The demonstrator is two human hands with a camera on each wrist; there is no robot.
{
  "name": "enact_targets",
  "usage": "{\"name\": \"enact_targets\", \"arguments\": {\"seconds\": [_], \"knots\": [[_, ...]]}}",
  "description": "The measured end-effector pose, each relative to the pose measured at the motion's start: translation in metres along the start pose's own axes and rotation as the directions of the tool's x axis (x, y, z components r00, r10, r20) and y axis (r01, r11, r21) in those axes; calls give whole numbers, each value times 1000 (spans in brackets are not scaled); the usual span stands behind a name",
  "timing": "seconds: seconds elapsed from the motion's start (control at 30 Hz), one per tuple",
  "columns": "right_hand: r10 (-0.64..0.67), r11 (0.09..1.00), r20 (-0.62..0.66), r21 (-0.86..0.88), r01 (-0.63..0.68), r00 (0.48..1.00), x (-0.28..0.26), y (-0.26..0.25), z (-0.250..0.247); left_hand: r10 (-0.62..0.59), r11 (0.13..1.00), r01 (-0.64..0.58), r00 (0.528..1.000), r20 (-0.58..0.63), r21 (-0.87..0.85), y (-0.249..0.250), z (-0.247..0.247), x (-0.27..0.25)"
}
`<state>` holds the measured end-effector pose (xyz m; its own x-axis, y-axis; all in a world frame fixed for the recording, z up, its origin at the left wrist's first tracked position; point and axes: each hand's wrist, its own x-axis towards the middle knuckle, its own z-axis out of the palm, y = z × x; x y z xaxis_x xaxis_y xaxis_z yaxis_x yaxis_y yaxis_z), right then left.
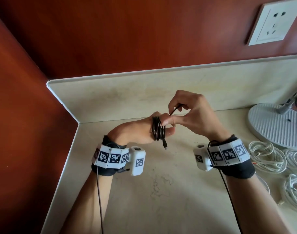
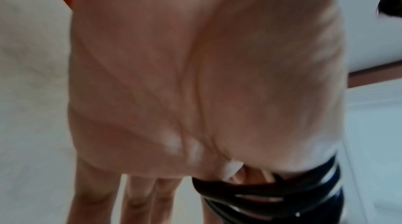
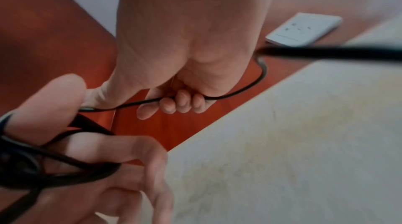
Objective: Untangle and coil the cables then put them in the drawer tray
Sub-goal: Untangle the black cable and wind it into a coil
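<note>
- Black cable is wound in loops around left hand fingers, above the counter; plug end dangles at 6 o'clock.
- Right hand, at 2 o'clock of the coil, pinches the free tail.
- Risk: loops slide off the straight fingers if tail tension drops.
- White cables wait at 3 o'clock.
- No readable text; wristbands carry only square coded markers.
</note>
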<state>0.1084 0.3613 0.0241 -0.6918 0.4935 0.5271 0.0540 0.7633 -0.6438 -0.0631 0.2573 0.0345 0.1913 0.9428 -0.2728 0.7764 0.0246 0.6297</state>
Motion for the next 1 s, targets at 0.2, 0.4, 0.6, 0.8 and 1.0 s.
{"name": "enact_targets", "arguments": {"seconds": [0.2,0.4,0.6,0.8,1.0], "knots": [[67,963,-40,265,-54,997,-3,7,6,172,981,-170,985,8,-95,20,4,-9],[125,910,38,393,-130,991,-6,11,8,215,976,-216,976,-14,-29,25,1,-15],[143,892,-25,436,-118,989,-2,13,14,362,932,-355,925,-114,74,10,-8,-21],[169,915,-122,388,-110,978,2,11,26,380,925,-344,837,-394,161,6,5,-6],[255,927,-105,308,-212,961,-2,11,41,413,910,-393,818,-401,136,22,8,-5]]}}
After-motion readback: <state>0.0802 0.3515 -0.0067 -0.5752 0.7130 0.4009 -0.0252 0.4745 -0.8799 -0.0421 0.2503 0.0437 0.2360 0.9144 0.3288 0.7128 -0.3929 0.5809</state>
